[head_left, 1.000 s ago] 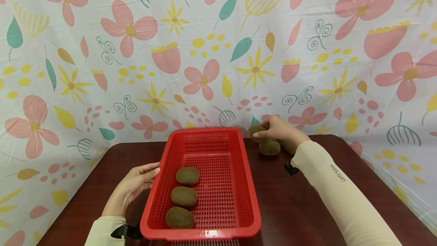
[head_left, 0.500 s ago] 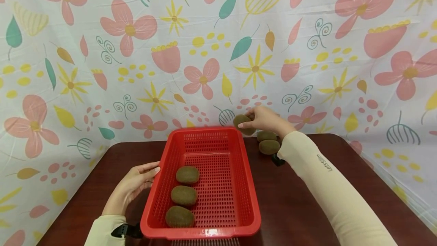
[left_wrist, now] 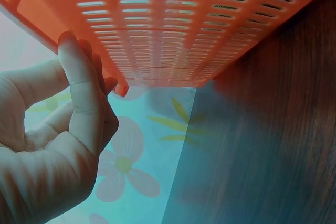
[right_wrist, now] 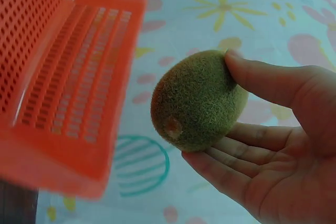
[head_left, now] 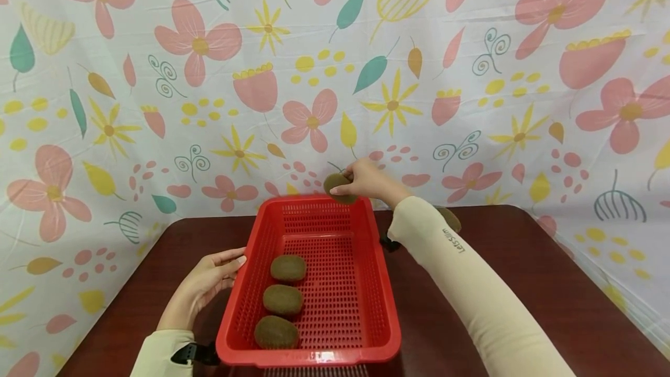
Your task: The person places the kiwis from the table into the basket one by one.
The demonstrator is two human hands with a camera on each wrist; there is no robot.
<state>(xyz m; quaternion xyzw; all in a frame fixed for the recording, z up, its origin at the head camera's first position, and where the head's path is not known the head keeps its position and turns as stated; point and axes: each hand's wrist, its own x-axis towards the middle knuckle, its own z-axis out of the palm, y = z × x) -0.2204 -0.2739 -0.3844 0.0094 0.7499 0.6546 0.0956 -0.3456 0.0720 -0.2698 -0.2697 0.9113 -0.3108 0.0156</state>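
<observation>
In the head view, my right hand (head_left: 366,180) pinches a brown fuzzy kiwi (head_left: 337,188) over the far right corner of a red plastic basket (head_left: 389,307). Up close in the right wrist view, the thumb lies on top of this kiwi (right_wrist: 197,100) and the fingers support it from below, beside the basket wall (right_wrist: 79,77). Three kiwis (head_left: 282,300) lie in a row along the basket's left side. My left hand (head_left: 206,281) holds the basket's left rim, bent fingers (left_wrist: 81,85) right at the rim's underside in the left wrist view.
Another kiwi (head_left: 448,220) lies on the dark wooden table (head_left: 502,249) at the back right, partly hidden by the right sleeve (head_left: 466,272). A flower-printed cloth (head_left: 335,74) hangs right behind the table's far edge.
My right hand has carried the kiwi left from the group at the back right to above the basket's far corner. The right sleeve now covers two table kiwis. The left hand has stayed put.
</observation>
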